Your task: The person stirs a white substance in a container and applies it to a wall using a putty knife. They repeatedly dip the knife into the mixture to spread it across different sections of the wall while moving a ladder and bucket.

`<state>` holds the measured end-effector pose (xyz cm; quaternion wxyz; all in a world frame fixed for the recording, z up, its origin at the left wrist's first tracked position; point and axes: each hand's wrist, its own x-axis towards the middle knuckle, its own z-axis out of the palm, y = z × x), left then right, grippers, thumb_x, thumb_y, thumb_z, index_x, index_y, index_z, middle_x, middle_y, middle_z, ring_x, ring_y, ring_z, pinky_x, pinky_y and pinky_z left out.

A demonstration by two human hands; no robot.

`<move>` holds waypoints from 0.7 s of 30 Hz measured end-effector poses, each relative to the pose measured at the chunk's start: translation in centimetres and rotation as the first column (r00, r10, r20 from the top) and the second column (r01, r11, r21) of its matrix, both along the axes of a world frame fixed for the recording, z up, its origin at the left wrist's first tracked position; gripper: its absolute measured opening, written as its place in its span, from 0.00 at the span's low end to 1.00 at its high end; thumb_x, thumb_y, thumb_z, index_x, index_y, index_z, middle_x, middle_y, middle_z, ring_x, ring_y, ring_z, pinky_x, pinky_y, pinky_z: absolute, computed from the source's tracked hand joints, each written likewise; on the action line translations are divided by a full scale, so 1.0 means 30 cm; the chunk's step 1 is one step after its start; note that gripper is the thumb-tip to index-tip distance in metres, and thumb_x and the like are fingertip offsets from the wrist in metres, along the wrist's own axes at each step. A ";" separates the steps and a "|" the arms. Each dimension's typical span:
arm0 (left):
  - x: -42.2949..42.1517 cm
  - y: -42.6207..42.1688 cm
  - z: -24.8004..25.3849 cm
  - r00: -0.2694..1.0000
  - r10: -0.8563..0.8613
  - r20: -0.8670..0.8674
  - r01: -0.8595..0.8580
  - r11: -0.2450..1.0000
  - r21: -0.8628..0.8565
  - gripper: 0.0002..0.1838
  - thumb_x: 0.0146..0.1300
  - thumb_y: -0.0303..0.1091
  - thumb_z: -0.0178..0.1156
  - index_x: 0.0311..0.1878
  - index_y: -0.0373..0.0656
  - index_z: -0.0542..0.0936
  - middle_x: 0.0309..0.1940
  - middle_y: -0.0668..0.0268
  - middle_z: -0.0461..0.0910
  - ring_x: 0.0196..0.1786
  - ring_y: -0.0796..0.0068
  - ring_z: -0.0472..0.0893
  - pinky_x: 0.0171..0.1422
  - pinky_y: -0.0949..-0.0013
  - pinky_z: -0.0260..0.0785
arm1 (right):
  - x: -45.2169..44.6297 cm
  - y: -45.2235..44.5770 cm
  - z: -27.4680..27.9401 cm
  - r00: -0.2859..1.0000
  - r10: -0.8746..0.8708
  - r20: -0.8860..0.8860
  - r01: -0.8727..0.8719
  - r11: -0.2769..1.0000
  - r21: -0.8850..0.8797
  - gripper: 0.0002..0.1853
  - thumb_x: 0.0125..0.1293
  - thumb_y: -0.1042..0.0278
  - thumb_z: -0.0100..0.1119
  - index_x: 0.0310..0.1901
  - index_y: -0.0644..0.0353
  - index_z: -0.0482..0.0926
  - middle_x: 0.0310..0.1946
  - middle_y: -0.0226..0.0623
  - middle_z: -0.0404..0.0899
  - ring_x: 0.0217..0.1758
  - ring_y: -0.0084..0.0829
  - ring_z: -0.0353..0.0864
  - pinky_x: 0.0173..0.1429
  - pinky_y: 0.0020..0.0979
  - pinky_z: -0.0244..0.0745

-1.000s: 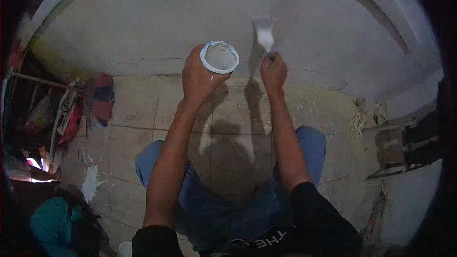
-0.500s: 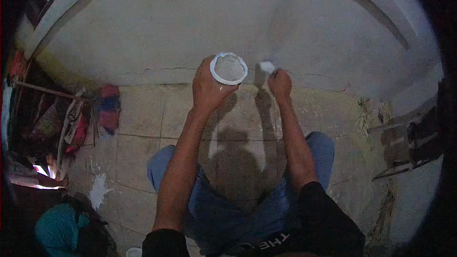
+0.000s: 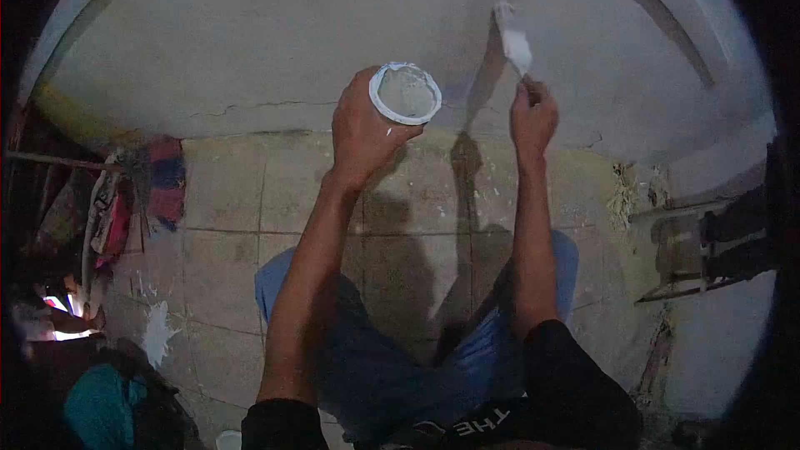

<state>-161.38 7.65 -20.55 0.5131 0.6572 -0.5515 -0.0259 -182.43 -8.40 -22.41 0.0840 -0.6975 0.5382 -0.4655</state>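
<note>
My left hand (image 3: 360,129) is wrapped round a round plastic tub (image 3: 431,110) with a white, paint-smeared rim. Pale grey-white material shows inside the tub, whose mouth faces me. To the right, my right hand (image 3: 534,112) grips the lower end of a white-coated paintbrush (image 3: 515,43), pointing up and slightly left. The brush's far end lies at or very near the pale wall (image 3: 317,25), close to its own shadow; I cannot tell whether they touch.
A crack runs along the wall's lower part above the tiled floor (image 3: 221,192). White paint is splashed on the tiles (image 3: 158,333) at left. Cloths (image 3: 167,183) hang at the left, a teal bundle (image 3: 104,400) lies at lower left, and a dark wooden rack (image 3: 692,258) stands at right.
My right hand has moved up and to the right with the paintbrush, which now points up the wall. The tub in my left hand sits slightly higher in view. The camera has shifted a little.
</note>
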 end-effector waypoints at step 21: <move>0.008 -0.017 0.014 0.999 0.023 0.044 -0.028 0.992 0.120 0.45 0.33 0.39 0.82 0.58 0.41 0.71 0.52 0.56 0.77 0.56 0.57 0.78 0.60 0.55 0.71 | 0.051 0.012 -0.027 0.991 0.028 -0.131 -0.010 0.991 0.137 0.14 0.63 0.63 0.59 0.45 0.62 0.84 0.42 0.48 0.84 0.45 0.46 0.83 0.51 0.41 0.75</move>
